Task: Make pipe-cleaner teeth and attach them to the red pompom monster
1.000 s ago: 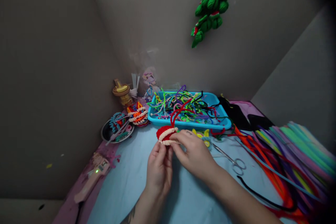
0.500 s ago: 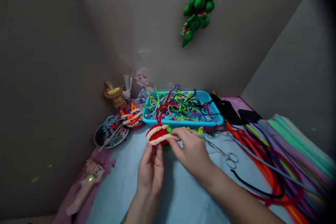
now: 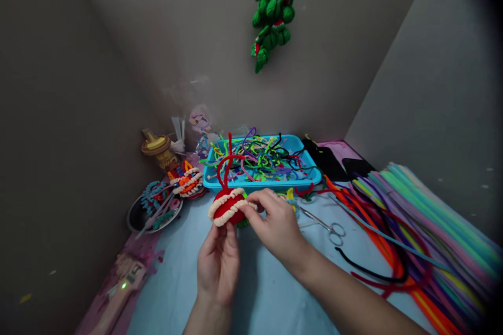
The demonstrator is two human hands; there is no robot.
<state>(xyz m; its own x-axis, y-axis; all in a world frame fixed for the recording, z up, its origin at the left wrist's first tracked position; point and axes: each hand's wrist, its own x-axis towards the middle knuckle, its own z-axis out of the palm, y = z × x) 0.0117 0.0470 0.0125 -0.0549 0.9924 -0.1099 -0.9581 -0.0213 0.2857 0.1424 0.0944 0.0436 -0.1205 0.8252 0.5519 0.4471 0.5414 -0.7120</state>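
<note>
A small red pipe-cleaner mouth [image 3: 227, 205] edged with white fuzzy teeth sits between both hands above the light blue table cover [image 3: 275, 293]. Two red stems curl up from its top. My left hand [image 3: 218, 264] pinches it from below, fingers closed on its underside. My right hand [image 3: 275, 225] grips its right end with thumb and fingertips pressed together. A bit of green shows just under the piece.
A blue tray [image 3: 310, 170] of tangled pipe cleaners stands behind the hands. Scissors [image 3: 328, 227] lie right of them, beside a long spread of straight pipe cleaners [image 3: 416, 225]. A dish [image 3: 135, 217] of finished pieces, a glue gun [image 3: 121, 288] and a hanging green figure [image 3: 271, 15] are around.
The camera view has swung so everything sits further left. The red mouth piece has tilted, and its red stems now stand more upright. Both hands keep their hold.
</note>
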